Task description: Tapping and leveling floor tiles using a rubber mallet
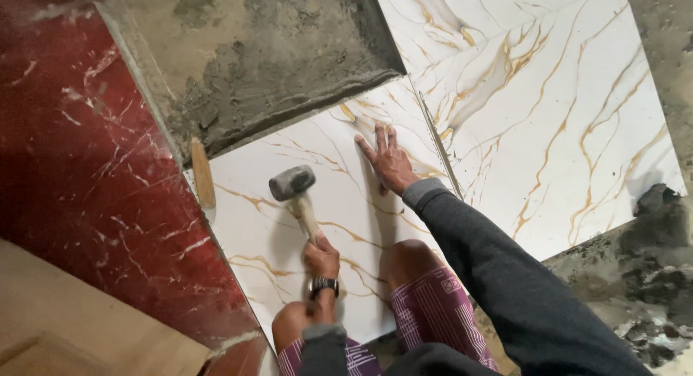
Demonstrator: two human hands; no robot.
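**Mallet over the white tile**

The grey rubber mallet with a pale wooden handle [297,195] was over the white floor tile with thin gold veins [289,231]. Its head hung above the middle of that tile, a bit towards the left side. I could not tell if the head touched the tile.

The left hand [321,259] was closed tight around the bottom of the handle. A dark wristwatch [324,284] sat on that wrist.

The right hand [388,161] was open and flat. Its fingers were spread and it pressed down on the same tile, near the tile's right edge. It held nothing. A dark grey sleeve [498,268] covered that arm.

The person knelt on the tile with bare knees and wore purple patterned shorts [433,311].

A small wooden stick [202,172] lay at the tile's left edge. Just to the right was a bigger white tile with gold veins [563,116], set close beside the first one. Above the tile was rough grey mortar [267,65]. To the left was a dark red marble slab with white streaks [94,181].
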